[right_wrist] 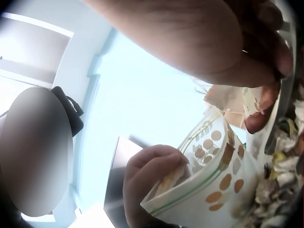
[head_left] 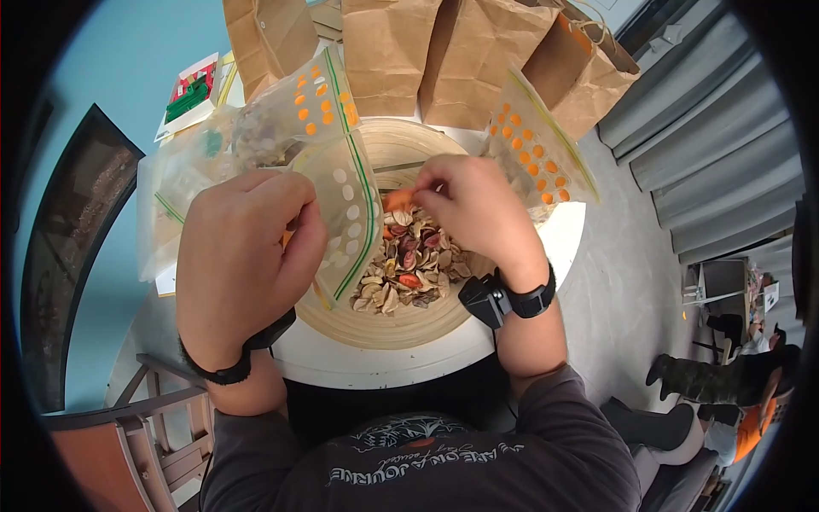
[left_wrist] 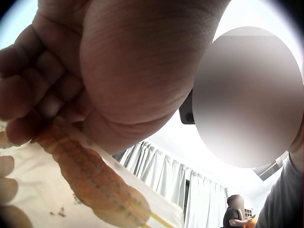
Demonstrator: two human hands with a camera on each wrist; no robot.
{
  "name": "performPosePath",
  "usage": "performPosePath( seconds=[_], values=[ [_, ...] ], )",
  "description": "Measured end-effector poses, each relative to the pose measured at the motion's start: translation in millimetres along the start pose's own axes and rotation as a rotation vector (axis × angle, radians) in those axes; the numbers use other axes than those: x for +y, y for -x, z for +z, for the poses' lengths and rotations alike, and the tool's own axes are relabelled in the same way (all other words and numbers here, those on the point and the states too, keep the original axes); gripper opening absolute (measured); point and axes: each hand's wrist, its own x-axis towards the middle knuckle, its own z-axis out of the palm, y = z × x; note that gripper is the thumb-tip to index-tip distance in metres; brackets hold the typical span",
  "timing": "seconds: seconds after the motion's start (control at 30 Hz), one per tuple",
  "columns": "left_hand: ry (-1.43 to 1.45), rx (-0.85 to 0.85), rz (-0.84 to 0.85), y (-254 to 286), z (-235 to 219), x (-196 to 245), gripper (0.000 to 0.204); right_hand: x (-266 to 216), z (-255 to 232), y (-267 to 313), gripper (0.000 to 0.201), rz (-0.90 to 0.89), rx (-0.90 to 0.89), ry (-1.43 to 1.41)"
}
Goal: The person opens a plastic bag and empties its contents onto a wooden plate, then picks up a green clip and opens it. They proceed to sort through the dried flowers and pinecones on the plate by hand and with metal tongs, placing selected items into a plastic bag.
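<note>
My left hand (head_left: 247,256) grips the rim of a clear zip bag (head_left: 351,192) with a green seal line and orange and white dots. An orange-brown, ribbed, translucent piece (left_wrist: 95,175) shows at its fingertips in the left wrist view. The bag's mouth gapes toward the right hand in the right wrist view. My right hand (head_left: 478,200) pinches an orange dried petal (head_left: 397,200) over a heap of potpourri (head_left: 409,264). Beige, dark red and orange dried pieces make up this heap, which lies in a round, pale wooden tray (head_left: 367,333).
Several brown paper bags (head_left: 388,60) stand along the back. Another orange-dotted zip bag (head_left: 533,154) is at the right, with more clear bags (head_left: 175,183) at the left. Behind them lies a white box (head_left: 189,98) with red and green contents. The white round table (head_left: 401,371) has its edge near my body.
</note>
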Motion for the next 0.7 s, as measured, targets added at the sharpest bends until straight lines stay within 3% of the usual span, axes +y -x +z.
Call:
performPosePath(
  seconds=[0.07, 0.17, 0.27, 0.3, 0.4, 0.47, 0.53, 0.57, 0.7],
  values=[
    [-0.001, 0.003, -0.001, 0, 0, -1, 0.01, -4, -1, 0, 0.009, 0.06, 0.063, -0.002],
    [0.012, 0.025, -0.004, 1, 0, -1, 0.01, -11, 10, 0, 0.008, -0.026, 0.54, -0.595],
    [0.003, 0.019, -0.009, 1, -1, -1, 0.009, -24, 20, 2, 0.009, -0.167, 0.533, -0.565],
    [-0.006, 0.012, -0.012, 1, -1, -1, 0.009, -29, 16, 5, 0.01, -0.167, 0.405, -0.454],
    [-0.006, 0.007, -0.011, 1, -1, -1, 0.009, -27, 8, 5, 0.015, -0.042, 0.288, -0.324],
    [0.004, 0.019, -0.013, 1, -1, -2, 0.009, -18, -5, 6, 0.009, -0.057, 0.243, -0.208],
    [0.003, 0.013, -0.003, 1, -1, -3, 0.01, 0, -5, 6, 0.013, 0.021, 0.036, 0.161],
    [0.003, 0.013, -0.002, 0, -1, -3, 0.01, 3, -4, 5, 0.022, 0.119, -0.089, 0.205],
    [0.012, 0.008, -0.018, 0, -2, -2, 0.009, 18, 4, 4, 0.025, 0.106, -0.166, 0.191]
  ],
)
